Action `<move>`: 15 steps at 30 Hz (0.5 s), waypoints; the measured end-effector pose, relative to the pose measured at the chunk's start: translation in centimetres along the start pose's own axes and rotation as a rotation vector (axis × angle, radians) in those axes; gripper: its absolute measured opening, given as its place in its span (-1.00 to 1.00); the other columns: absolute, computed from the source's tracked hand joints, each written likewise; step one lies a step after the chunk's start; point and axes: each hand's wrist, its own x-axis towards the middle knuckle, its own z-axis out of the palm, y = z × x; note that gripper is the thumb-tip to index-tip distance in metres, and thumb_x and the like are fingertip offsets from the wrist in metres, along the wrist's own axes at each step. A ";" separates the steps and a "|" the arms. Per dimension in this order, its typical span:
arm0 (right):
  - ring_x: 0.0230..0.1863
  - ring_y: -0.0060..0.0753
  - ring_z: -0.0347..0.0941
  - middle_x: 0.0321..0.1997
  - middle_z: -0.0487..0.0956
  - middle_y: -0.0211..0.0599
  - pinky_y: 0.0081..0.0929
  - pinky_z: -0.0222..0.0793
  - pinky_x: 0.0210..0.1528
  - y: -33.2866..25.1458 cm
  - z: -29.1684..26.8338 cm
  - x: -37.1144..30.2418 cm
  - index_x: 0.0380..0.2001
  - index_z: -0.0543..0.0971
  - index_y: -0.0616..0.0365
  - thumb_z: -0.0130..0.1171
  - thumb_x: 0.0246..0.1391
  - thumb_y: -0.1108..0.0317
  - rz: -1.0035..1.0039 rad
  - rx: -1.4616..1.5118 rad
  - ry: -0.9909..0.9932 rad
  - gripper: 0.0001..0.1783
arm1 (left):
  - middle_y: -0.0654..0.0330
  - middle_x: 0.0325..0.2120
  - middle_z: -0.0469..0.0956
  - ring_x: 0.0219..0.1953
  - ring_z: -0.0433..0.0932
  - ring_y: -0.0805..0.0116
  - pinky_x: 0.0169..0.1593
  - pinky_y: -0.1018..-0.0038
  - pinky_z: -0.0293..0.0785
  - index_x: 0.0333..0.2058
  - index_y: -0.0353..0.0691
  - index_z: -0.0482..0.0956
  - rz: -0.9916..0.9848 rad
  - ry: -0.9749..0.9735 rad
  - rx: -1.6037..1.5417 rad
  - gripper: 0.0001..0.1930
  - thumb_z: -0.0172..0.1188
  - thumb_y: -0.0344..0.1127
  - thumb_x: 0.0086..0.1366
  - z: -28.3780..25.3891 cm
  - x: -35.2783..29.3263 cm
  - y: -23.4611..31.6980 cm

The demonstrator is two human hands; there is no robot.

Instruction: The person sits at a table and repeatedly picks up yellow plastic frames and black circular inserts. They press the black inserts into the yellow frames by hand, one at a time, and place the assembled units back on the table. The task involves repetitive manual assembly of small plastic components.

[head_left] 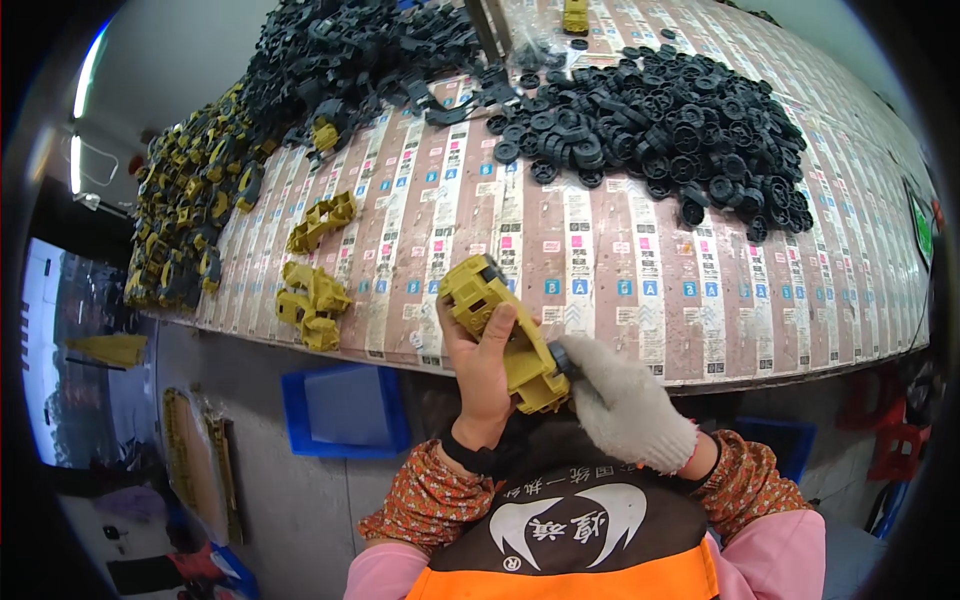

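My bare left hand (478, 375) is wrapped round a yellow toy truck body (526, 352), tilted above the table's near edge. The thumb lies across its upper side. At the truck's lower right side, my right hand (622, 405), in a whitish knit glove, has its fingers closed on a small black toy wheel (561, 357) that touches the body. Another dark wheel (491, 268) shows at the truck's far end. Left of my hands, several yellow toy body parts (313, 302) lie on the table, with one more yellow piece (323, 221) just beyond.
A heap of black toy wheels (660, 130) covers the table's (420, 285) far right-centre. Dark plastic parts (345, 60) are piled at the far left, beside yellow-and-grey parts (190, 205). Below the near edge are a blue crate (300, 415) and, at right, a red stool (900, 440).
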 end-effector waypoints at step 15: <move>-0.06 0.07 0.70 -0.04 0.71 0.09 -0.11 0.61 -0.07 -1.9 -4.3 -2.2 0.17 0.59 0.11 0.43 0.12 0.10 0.275 -0.247 -0.270 -0.41 | 0.20 0.00 0.58 -0.04 0.60 0.31 0.04 0.38 0.59 0.38 -0.20 0.30 0.024 -0.357 0.152 -0.40 0.33 -0.47 0.46 1.3 -1.4 -1.6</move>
